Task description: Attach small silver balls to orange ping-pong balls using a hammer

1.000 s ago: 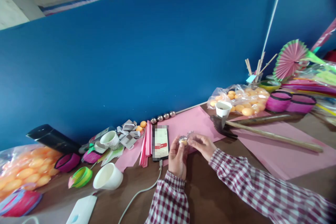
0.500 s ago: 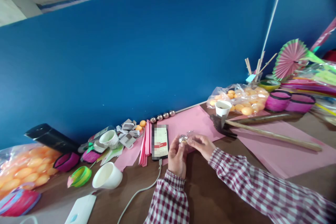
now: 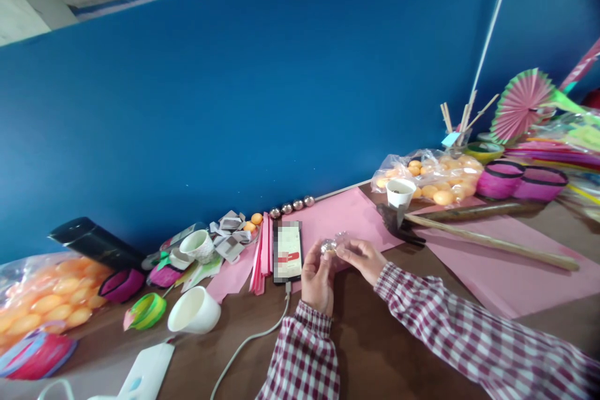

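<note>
In my head view, the left hand [image 3: 319, 278] has its grip closed on a shiny silver ball [image 3: 328, 246], thumb on the near side and fingers curled around the far side. The ball sits between the two hands, above the near edge of a pink sheet [image 3: 337, 217] on the table [image 3: 370, 337]. The right hand [image 3: 366, 257] comes in from the other side, thumb and forefinger drawn close together beside the ball. Something clear and crinkled, like thin film [image 3: 342, 237], shows just behind those fingertips; I cannot tell whether the right grip pinches it or only touches it.

For good handling, I judge the left grip should be the steady one, snug but light, because a smooth round surface could slip or roll out. The right fingertips do best with small, gentle movements along the ball's side, since film that thin would likely crease or tear under a sharp tug. I would work low over the sheet, so a slip means only a short drop.

The phone [image 3: 287, 252] lies just beside the left hand, its cable [image 3: 248, 341] trailing toward me, so I want that wrist clear of both. Four more silver balls [image 3: 298, 204] line up beyond the phone, and the hammer [image 3: 392, 222] lies past the right hand; a wide sweep could knock either.
</note>
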Motion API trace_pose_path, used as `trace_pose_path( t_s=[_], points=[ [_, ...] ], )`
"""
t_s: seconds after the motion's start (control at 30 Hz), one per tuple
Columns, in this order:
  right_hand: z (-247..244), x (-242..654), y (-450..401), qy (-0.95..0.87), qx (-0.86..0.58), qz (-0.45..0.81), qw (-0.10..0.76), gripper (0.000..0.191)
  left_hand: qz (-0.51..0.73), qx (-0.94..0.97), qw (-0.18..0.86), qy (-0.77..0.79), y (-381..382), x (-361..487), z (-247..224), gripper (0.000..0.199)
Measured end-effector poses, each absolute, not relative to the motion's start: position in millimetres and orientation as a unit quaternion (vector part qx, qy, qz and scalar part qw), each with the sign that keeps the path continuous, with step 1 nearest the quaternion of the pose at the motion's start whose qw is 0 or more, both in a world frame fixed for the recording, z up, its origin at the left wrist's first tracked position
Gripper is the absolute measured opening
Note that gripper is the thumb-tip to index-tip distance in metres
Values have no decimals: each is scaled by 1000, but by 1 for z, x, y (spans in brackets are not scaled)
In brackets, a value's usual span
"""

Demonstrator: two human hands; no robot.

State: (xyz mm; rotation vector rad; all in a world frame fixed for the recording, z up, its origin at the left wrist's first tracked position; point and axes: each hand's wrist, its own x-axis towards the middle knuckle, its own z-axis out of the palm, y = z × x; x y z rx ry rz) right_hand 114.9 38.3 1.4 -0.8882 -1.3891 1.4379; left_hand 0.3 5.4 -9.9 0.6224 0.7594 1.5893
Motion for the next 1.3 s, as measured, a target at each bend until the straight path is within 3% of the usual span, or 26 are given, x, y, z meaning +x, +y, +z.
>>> trace_pose_path(
  t_s=[0.4, 0.87, 1.1, 1.3],
  points=[
    [-1, 117, 41, -599, -367, 555, 446, 28, 679, 294, 583, 336, 7, -1, -12, 35],
    [-12, 116, 47, -516, -375, 622, 454, 22, 659, 423, 435, 444, 9, -7, -20, 38],
    [-8, 116, 44, -488, -349, 657, 457, 40, 651, 440, 422, 453, 10, -9, -23, 36],
    [-14, 119, 47, -531, -372, 616, 448, 38, 645, 450, 396, 475, 9, -7, -19, 35]
  ],
)
